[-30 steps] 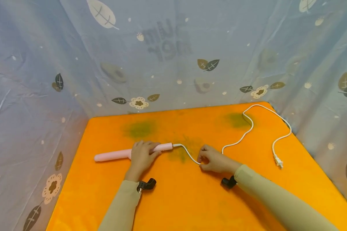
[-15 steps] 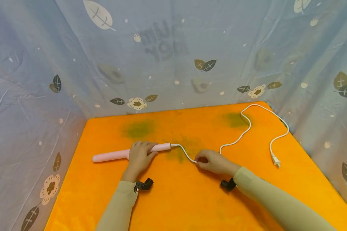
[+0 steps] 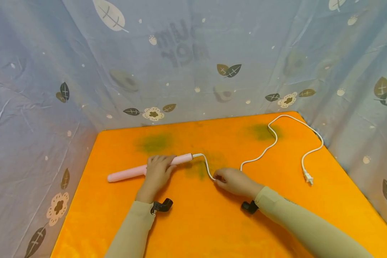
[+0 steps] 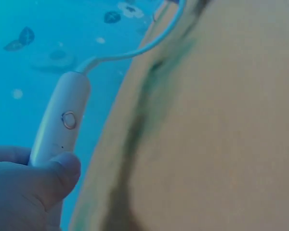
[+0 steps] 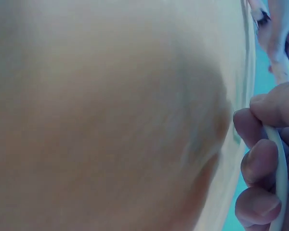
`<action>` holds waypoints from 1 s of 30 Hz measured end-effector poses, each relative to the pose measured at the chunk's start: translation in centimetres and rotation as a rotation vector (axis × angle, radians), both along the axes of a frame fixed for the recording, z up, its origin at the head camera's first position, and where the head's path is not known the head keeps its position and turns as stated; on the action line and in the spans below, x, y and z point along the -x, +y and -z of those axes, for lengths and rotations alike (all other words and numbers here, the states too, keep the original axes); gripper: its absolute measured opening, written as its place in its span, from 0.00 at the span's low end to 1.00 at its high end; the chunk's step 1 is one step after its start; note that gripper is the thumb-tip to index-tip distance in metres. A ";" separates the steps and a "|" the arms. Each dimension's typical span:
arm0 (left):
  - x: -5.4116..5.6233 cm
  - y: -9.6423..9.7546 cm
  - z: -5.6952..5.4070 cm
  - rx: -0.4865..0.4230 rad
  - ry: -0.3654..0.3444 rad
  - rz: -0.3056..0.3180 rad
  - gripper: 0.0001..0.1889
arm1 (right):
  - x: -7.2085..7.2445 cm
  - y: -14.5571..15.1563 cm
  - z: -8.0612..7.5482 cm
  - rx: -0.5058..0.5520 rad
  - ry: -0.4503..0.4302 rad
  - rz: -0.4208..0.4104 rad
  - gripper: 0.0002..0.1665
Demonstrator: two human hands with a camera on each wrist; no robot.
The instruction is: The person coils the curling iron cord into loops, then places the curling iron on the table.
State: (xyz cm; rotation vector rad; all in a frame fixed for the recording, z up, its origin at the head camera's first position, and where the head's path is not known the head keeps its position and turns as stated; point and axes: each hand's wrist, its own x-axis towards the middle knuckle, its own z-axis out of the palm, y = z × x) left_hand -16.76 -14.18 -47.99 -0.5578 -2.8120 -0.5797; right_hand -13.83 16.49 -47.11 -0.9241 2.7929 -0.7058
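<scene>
A pink curling iron (image 3: 127, 173) lies slantwise at the left of the orange cloth in the head view. My left hand (image 3: 158, 172) grips it round the middle, thumb along the near side. In the left wrist view its pale handle (image 4: 58, 113) shows a round button (image 4: 69, 120) beyond my thumb. A white cord (image 3: 207, 165) leaves the handle end and bends down to my right hand (image 3: 235, 181), which pinches it between thumb and forefinger. The right wrist view shows the cord (image 5: 281, 180) running across my other curled fingers.
The rest of the cord snakes to the far right corner and back to a two-pin plug (image 3: 308, 177). An orange cloth (image 3: 193, 222) covers the table. Printed curtains (image 3: 193, 71) stand along the back and both sides.
My right hand has moved left toward the curling iron, drawing the cord along. The bend of cord between both hands has grown tighter. The handle end has tilted slightly away from me.
</scene>
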 end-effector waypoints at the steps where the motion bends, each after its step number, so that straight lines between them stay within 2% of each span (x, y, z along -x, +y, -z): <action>1: -0.1 0.2 -0.3 -0.016 0.014 0.006 0.21 | 0.0 -0.2 -0.1 -0.003 0.002 0.000 0.05; 6: -0.4 1.6 -1.6 -0.085 0.078 0.062 0.21 | 0.0 -1.6 -0.7 0.023 0.011 -0.020 0.03; 10: -0.3 2.5 -1.9 -0.078 0.100 0.096 0.21 | -0.2 -2.9 -1.5 0.065 0.007 -0.097 0.10; 14: -0.2 3.0 -1.6 -0.039 0.103 0.111 0.20 | -0.4 -4.0 -2.3 0.018 0.030 -0.162 0.13; 18: -0.3 3.3 -1.0 -0.022 0.107 0.133 0.20 | -0.3 -4.9 -3.2 -0.056 0.084 -0.185 0.10; 21: -0.7 3.5 -0.5 0.008 0.105 0.168 0.19 | -0.1 -5.2 -4.2 -0.028 0.112 -0.183 0.05; 24: -1.2 3.5 0.1 0.039 0.108 0.208 0.19 | 0.4 -5.1 -5.2 0.026 0.113 -0.161 0.07; 27: -1.6 3.4 0.4 0.042 0.122 0.228 0.18 | 1.0 -4.7 -6.0 0.059 0.098 -0.126 0.10; 30: -2.0 3.3 0.4 0.025 0.146 0.245 0.18 | 1.6 -4.3 -6.4 0.092 0.045 -0.079 0.11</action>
